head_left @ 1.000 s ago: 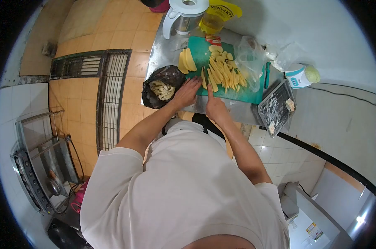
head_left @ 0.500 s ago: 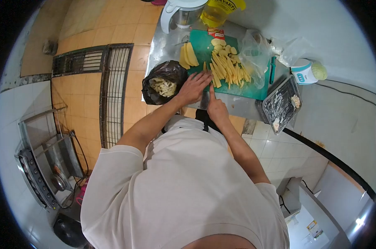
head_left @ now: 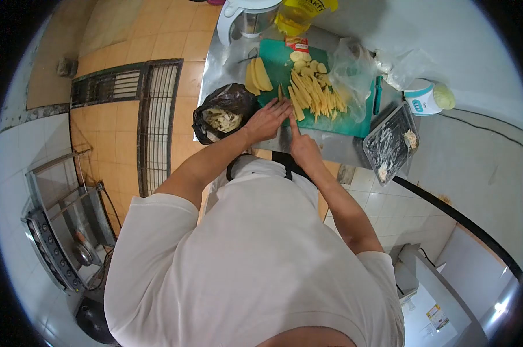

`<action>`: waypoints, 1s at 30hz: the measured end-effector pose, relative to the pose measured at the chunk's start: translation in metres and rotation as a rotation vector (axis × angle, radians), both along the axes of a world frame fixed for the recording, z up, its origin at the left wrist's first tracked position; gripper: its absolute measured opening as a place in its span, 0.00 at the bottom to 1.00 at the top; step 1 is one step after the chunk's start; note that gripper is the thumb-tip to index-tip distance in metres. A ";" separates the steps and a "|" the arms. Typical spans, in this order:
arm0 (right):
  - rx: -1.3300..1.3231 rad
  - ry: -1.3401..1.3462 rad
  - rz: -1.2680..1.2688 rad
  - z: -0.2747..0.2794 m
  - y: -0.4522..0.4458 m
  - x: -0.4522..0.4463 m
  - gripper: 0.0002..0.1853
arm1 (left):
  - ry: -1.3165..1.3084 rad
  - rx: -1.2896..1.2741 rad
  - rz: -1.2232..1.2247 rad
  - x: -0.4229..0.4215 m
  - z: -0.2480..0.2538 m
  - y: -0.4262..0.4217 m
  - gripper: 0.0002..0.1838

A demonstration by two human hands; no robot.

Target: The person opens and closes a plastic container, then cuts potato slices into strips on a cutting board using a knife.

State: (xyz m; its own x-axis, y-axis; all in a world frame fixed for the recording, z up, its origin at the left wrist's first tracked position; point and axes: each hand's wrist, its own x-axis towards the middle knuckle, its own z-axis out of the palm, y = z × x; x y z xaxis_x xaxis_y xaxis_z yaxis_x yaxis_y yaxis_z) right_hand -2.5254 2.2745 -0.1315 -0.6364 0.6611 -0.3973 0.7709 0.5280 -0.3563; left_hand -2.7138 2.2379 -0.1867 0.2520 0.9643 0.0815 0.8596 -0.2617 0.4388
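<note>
My left hand [head_left: 267, 120] lies at the near edge of a green cutting board [head_left: 345, 126], its fingers pressed together on a narrow potato slice [head_left: 280, 92] that partly sticks out past them. Close on its right is my right hand [head_left: 305, 151], with the index finger stretched forward and the other fingers curled. Whatever those curled fingers hold is hidden. Cut potato sticks [head_left: 316, 95] are heaped right of my fingertips, with rounder potato pieces [head_left: 301, 58] behind. Several thick potato slabs [head_left: 258, 76] lie at the board's left edge.
A black plastic bag [head_left: 202, 118] with pale scraps stands at left. Behind are a blender jug [head_left: 251, 23], yellow pouch [head_left: 299, 17] and red packet [head_left: 297, 44]. Rightward are a clear bag [head_left: 351, 69], a teal-handled tool [head_left: 378, 95], a plastic tray [head_left: 390, 141] and a white-and-teal appliance [head_left: 419, 98].
The view has shifted slightly, so the table things appear a little further left and up. Both hands stay together at the board's near edge.
</note>
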 end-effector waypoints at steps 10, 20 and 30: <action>0.033 0.008 -0.026 -0.012 -0.005 0.004 0.44 | 0.080 0.004 -0.065 -0.003 -0.001 0.005 0.44; 0.078 -0.001 -0.050 -0.022 -0.014 0.002 0.44 | 0.097 0.114 -0.064 -0.002 -0.004 -0.004 0.45; 0.105 -0.003 -0.008 -0.009 -0.004 -0.001 0.46 | 0.074 0.058 0.065 0.007 0.009 -0.010 0.43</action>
State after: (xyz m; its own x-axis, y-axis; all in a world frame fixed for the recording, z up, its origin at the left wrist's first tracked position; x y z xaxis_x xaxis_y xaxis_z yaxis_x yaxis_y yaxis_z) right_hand -2.5263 2.2703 -0.1408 -0.6294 0.7044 -0.3280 0.7766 0.5557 -0.2969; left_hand -2.7067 2.2282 -0.1779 0.1966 0.9730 0.1211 0.9052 -0.2275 0.3589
